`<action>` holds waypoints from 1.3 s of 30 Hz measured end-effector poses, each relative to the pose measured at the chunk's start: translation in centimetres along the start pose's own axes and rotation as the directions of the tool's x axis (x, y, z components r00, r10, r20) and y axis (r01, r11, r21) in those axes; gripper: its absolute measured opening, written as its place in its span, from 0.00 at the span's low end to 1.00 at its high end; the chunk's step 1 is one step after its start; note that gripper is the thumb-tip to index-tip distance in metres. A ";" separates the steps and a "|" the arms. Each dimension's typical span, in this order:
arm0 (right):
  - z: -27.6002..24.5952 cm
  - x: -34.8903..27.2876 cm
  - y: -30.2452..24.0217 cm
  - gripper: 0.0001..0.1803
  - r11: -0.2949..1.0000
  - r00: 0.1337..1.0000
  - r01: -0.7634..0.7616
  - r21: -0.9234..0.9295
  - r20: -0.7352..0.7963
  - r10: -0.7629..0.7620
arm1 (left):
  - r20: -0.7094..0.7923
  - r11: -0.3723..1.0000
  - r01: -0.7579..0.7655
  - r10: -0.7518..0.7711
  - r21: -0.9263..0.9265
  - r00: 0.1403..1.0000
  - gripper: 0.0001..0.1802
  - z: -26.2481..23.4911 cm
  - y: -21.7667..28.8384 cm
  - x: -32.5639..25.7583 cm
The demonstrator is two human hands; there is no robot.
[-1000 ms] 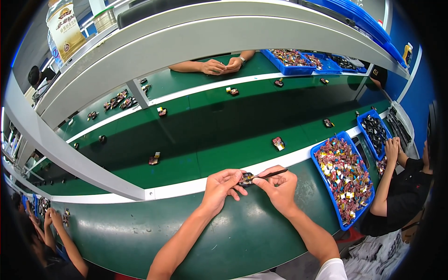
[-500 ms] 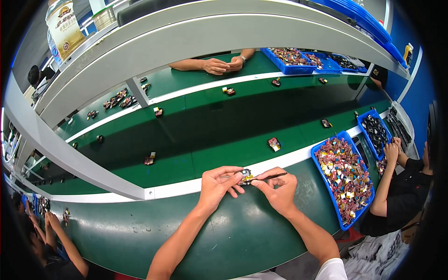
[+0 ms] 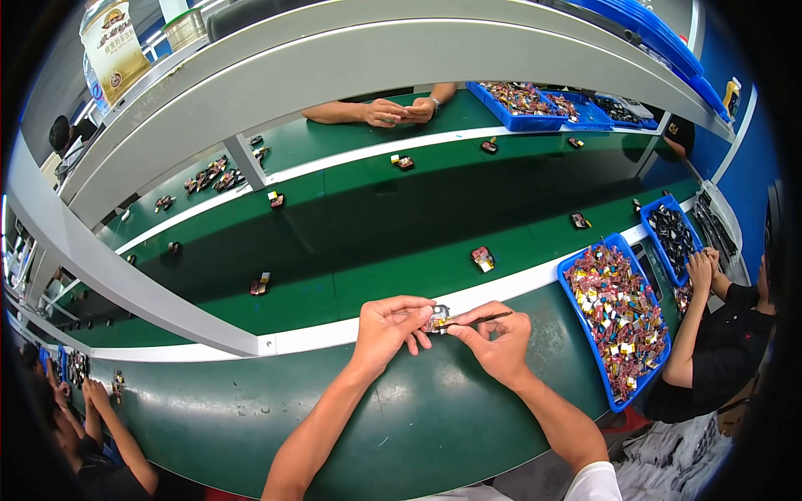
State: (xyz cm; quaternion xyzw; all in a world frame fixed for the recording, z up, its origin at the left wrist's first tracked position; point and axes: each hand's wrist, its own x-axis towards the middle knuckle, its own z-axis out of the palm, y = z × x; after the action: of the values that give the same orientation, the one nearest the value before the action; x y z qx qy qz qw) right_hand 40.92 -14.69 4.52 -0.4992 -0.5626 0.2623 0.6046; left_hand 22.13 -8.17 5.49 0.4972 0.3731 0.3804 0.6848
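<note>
My left hand point(image 3: 391, 332) pinches a small electronic assembly point(image 3: 437, 316) with a dark ring-shaped part and a yellow patch, between thumb and fingers, above the bench's front strip. From the other side my right hand point(image 3: 498, 341) grips a thin black stick-like tool point(image 3: 491, 317), perhaps tweezers. Its tip meets the assembly near the yellow patch; the fingers hide part of both. Just right of my right hand stands a blue tray point(image 3: 571, 309) heaped with small reddish parts bearing white, yellow and blue bits.
A green conveyor belt point(image 3: 376, 275) beyond my hands carries spaced-out small assemblies point(image 3: 482, 259). Grey framing point(image 3: 401, 63) arches overhead. Another blue tray point(image 3: 671, 234) holds black parts beside a co-worker point(image 3: 710, 334) at right. Across the belt are another person's hands point(image 3: 401, 112); more people sit at left.
The assemblies on the belt have shifted slightly left. My hands stay in nearly the same place, with the assembly tilted a little and the tool still against it.
</note>
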 end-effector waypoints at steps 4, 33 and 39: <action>0.2 0.0 0.1 0.06 0.992 0.995 -0.096 0.087 0.002 0.096 | -0.024 0.999 -0.012 0.013 0.048 1.000 0.11 0.2 -0.2 0.0; -1.1 0.2 0.4 0.12 0.792 0.842 0.539 -0.288 0.148 -0.519 | -0.093 0.969 -0.064 0.088 0.237 0.992 0.13 2.4 -0.7 0.4; -1.1 -0.2 0.9 0.14 0.756 0.813 0.583 -0.299 0.202 -0.546 | -0.159 0.969 -0.031 0.072 0.244 0.985 0.10 2.9 -1.1 0.3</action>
State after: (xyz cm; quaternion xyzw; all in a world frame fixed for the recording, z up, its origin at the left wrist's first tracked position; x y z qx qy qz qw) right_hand 42.13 -14.87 3.76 -0.3905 -0.7542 -0.0108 0.5278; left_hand 24.98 -9.26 5.01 0.5524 0.4592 0.3903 0.5758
